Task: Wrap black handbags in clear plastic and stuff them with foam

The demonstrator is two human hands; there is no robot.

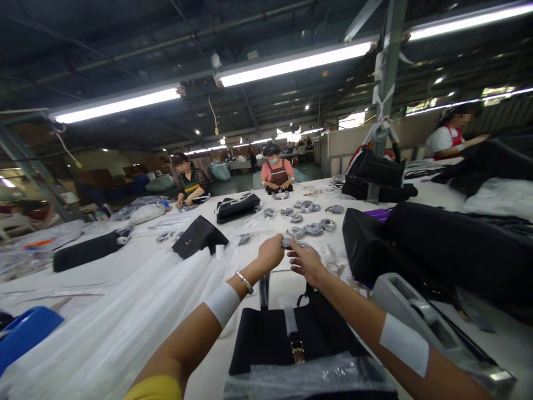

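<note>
Out over the table, both my hands meet at a coiled grey strap, which looks wrapped in clear plastic. My left hand is closed on one end of it. My right hand has its thumb and fingers around the other side, partly hiding it. Below my forearms lies a black handbag with a grey-covered strap and a gold buckle on its front. Clear plastic film covers its near part. Several similar coiled straps lie just beyond my hands.
White wrapping sheets spread at the left, by a blue object. Black bags lie on the table. At right are a large black bag and a grey tape dispenser. Co-workers sit across; a post rises right.
</note>
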